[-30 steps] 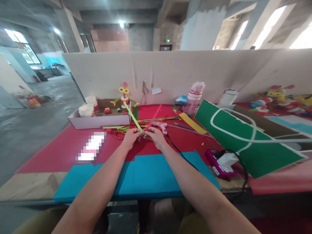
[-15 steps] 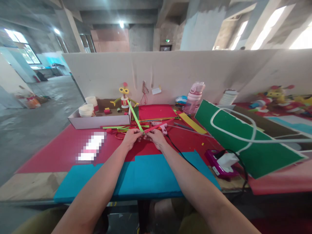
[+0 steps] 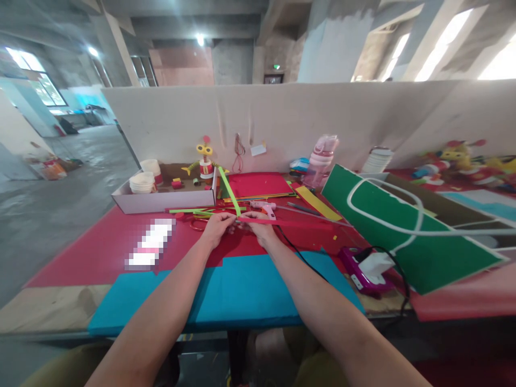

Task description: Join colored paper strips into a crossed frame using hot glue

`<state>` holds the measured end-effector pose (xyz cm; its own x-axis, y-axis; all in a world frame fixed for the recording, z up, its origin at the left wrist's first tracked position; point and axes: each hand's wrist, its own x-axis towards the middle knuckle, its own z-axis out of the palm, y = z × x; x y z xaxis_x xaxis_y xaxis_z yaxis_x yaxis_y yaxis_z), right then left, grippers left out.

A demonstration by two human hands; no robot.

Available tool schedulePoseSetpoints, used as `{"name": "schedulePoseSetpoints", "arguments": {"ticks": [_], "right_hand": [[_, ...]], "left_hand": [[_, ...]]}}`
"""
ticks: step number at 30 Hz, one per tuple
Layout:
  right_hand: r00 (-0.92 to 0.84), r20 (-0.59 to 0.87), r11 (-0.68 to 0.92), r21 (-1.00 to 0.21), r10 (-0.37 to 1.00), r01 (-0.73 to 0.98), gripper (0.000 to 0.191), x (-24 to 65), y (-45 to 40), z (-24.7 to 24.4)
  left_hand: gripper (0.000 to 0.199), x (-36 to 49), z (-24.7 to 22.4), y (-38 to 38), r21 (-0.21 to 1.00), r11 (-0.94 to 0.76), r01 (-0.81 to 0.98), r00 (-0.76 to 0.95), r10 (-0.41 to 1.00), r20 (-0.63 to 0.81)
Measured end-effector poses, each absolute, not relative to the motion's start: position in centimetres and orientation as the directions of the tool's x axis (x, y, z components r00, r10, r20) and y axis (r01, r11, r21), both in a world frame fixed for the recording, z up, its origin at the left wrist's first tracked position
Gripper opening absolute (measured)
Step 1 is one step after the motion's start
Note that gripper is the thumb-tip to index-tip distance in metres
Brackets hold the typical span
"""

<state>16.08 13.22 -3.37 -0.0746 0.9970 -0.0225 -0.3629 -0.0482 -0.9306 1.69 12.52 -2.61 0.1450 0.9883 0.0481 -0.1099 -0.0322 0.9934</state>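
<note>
A green paper strip (image 3: pixel 229 192) and a red paper strip (image 3: pixel 274 221) meet at an angle between my fingertips. My left hand (image 3: pixel 218 228) pinches the joined end from the left. From the right, my right hand (image 3: pixel 258 227) pinches the same crossing, and the red strip runs out over it to the right. The green strip rises away toward the back. Just behind my right hand lies a pink glue gun (image 3: pixel 265 208). Red-handled scissors (image 3: pixel 198 223) lie beside my left hand. My fingertips partly hide the crossing.
Blue sheets (image 3: pixel 258 290) cover the front edge. A white box (image 3: pixel 165 202) with paper cups and a paper figure (image 3: pixel 206 161) stand at the back left. To the right are a purple power strip (image 3: pixel 365 277), a green board (image 3: pixel 387 226) and a pink bottle (image 3: pixel 320 161).
The red strip has swung down from a diagonal to nearly level, over my right hand. The green strip's far end has shifted slightly right. Both hands have stayed nearly in place.
</note>
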Motion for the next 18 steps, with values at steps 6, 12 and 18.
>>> {"name": "schedulePoseSetpoints", "arguments": {"ticks": [6,12,18], "right_hand": [[-0.039,0.014,-0.004,-0.908,0.999,-0.418,0.031,16.15,12.93,-3.05],[-0.063,0.003,-0.023,-0.910,0.998,-0.413,0.031,15.85,12.72,-3.13],[-0.079,-0.016,-0.046,-0.914,0.997,-0.404,0.027,15.69,12.45,-2.75]], "left_hand": [[0.032,2.06,-2.12,12.02,0.995,-0.095,0.007,0.221,0.971,0.092],[0.019,2.41,-2.21,11.90,0.986,-0.146,0.078,0.140,0.981,0.134],[0.020,2.45,-1.95,11.75,0.989,-0.146,0.001,0.080,0.986,0.146]]}}
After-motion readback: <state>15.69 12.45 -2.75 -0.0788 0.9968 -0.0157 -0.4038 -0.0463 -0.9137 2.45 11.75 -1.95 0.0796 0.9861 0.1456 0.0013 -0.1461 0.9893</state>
